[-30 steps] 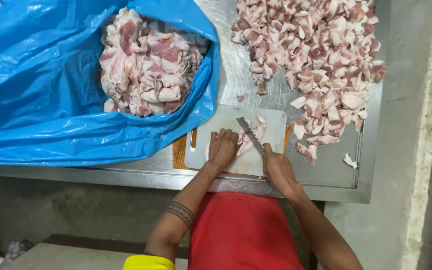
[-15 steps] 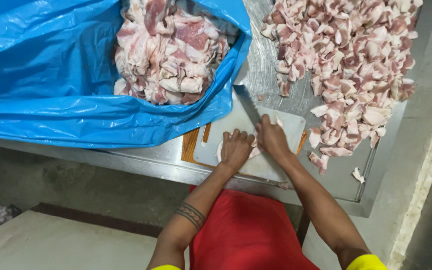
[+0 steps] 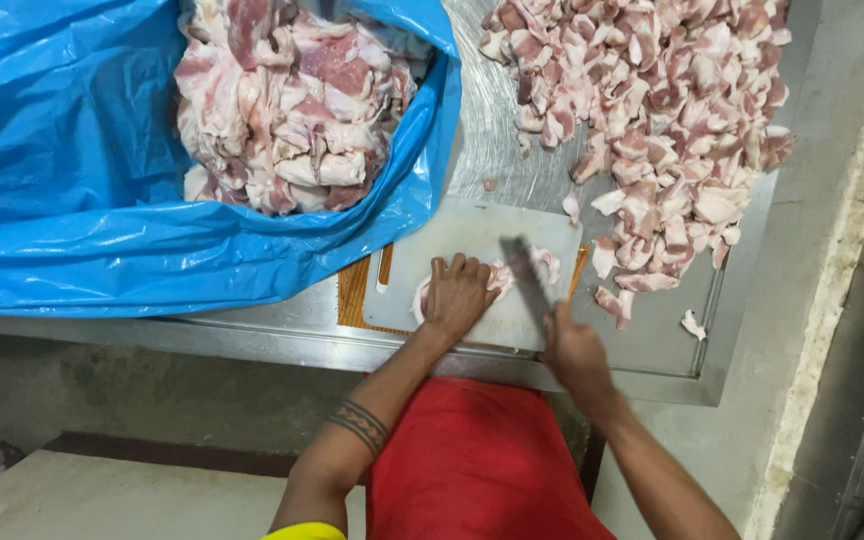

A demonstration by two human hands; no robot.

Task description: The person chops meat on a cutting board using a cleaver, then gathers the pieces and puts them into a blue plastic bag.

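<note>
**Steel table on a worn concrete floor**

We look down on a stainless steel table (image 3: 652, 340) with a raised rim along its near edge. To its right we see pale grey concrete floor (image 3: 822, 300), rough at one crumbling seam. Below the near edge lies dark, stained floor and a light slab (image 3: 102, 495) at bottom left.

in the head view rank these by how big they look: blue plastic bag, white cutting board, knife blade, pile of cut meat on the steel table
1. Blue plastic bag, by far the largest.
2. Pile of cut pink-and-white meat pieces on the steel table.
3. White rectangular cutting board, partly covered by the left hand.
4. Grey knife blade, held in the right hand, smallest and blurred.
</note>
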